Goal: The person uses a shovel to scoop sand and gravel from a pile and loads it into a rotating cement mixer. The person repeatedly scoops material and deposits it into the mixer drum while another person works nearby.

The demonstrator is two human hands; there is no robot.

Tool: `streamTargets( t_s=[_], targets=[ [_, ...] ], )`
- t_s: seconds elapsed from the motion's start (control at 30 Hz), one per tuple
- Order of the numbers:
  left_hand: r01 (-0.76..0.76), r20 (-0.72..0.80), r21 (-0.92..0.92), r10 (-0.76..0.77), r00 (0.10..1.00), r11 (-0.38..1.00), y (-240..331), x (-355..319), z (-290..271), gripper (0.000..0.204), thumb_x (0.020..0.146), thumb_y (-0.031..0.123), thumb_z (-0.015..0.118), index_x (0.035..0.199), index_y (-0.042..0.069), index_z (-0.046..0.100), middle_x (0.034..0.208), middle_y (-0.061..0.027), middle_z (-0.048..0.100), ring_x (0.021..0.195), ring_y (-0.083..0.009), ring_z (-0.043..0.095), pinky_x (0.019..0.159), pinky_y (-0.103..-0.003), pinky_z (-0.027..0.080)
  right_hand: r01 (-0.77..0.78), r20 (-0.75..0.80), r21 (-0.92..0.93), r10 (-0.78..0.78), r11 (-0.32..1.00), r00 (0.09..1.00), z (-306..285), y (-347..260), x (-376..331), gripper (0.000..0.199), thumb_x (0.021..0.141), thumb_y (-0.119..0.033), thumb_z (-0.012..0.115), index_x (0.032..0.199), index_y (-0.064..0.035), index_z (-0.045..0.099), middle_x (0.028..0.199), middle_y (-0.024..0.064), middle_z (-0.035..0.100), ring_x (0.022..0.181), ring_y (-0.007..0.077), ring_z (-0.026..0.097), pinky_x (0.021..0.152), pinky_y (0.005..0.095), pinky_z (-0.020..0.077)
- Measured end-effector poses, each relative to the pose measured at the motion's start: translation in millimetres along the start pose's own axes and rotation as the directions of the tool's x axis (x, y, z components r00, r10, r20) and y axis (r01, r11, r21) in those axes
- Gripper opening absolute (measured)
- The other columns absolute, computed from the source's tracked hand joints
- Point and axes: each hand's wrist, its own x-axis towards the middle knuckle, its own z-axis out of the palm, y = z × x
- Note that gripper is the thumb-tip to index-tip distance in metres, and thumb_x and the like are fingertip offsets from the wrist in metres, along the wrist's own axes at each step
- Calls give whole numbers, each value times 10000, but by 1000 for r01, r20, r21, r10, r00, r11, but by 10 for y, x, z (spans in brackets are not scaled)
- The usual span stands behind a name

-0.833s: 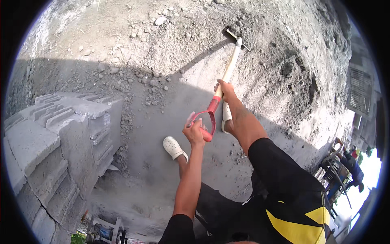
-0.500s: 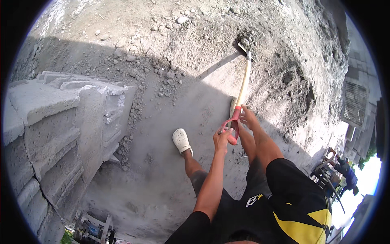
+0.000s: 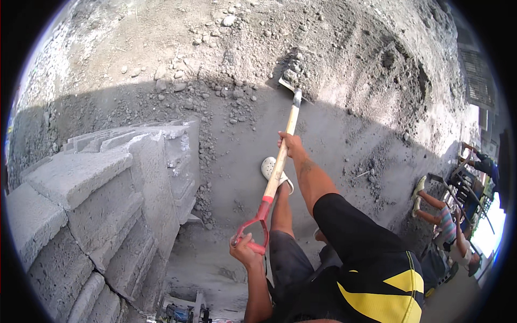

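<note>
A shovel (image 3: 276,171) with a pale wooden shaft and a red D-shaped grip runs from the lower middle up to a heap of grey sand and gravel (image 3: 344,59). My left hand (image 3: 247,251) is closed on the crossbar of the red grip. Farther up, my right hand (image 3: 291,144) wraps round the wooden shaft. The blade (image 3: 293,82) lies at the edge of the heap, with gravel on and around it; part of it is hidden. One of my feet, in a white clog (image 3: 272,170), is under the shaft.
Stacked grey concrete blocks (image 3: 102,199) rise along the left. Loose stones (image 3: 231,102) lie on the ground before the heap. At the right, another person (image 3: 449,226) is beside dark equipment (image 3: 466,188), with a further person behind. A machine (image 3: 183,312) stands at the bottom edge.
The shovel's grip has swung left and down, and its blade has come left and nearer. My right hand has moved up from beside the red socket onto the wooden shaft.
</note>
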Motion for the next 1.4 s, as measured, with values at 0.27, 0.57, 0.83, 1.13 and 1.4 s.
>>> streamTargets(
  t_s=[0.27, 0.57, 0.83, 1.13, 1.4],
  targets=[
    [-432, -33, 491, 512, 858, 756, 316, 357, -1489, 80, 637, -52, 555, 695, -28, 506, 631, -79, 512, 474, -161, 483, 415, -293, 398, -226, 130, 249, 198, 942, 971, 481, 1213, -806, 135, 828, -57, 604, 891, 8, 503, 698, 84, 511, 583, 196, 542, 518, 331, 524],
    [-315, 899, 382, 428, -88, -869, 1140, 106, -3133, 173, 700, 308, 682, 693, 142, 635, 713, -54, 632, 626, -249, 623, 549, -412, 488, -140, 62, 693, 134, 708, 989, -321, 2034, -2577, 125, 800, -84, 615, 856, 1, 543, 670, 88, 535, 539, 214, 560, 481, 359, 525],
    [-994, 908, 80, 417, 39, -80, 176, -491, -2594, 80, 696, 137, 578, 725, 68, 607, 681, -71, 581, 597, -227, 550, 553, -346, 439, 221, -263, 923, 96, 314, 960, -2977, 2697, -3868, 119, 770, -88, 628, 776, -14, 534, 628, 81, 531, 499, 200, 539, 463, 362, 502],
    [-527, 933, -69, -132, -334, 847, -2180, -4534, -1179, 121, 701, 70, 619, 718, 27, 507, 544, -70, 509, 427, -160, 475, 402, -278, 385, 813, -871, 441, 35, -381, 490, -6914, 3578, -7259, 169, 807, -136, 643, 760, -64, 498, 643, 58, 496, 548, 196, 543, 526, 386, 459],
    [-9, 12, -655, -1, -1000, 755, -3209, -7298, -3525, 204, 736, 87, 701, 759, 35, 505, 621, -71, 540, 532, -152, 492, 525, -294, 407, 585, -932, -294, 362, -756, -1, -8204, 5835, -9092, 186, 828, -157, 641, 826, -90, 467, 659, 26, 507, 495, 134, 498, 457, 276, 450]
  ],
)
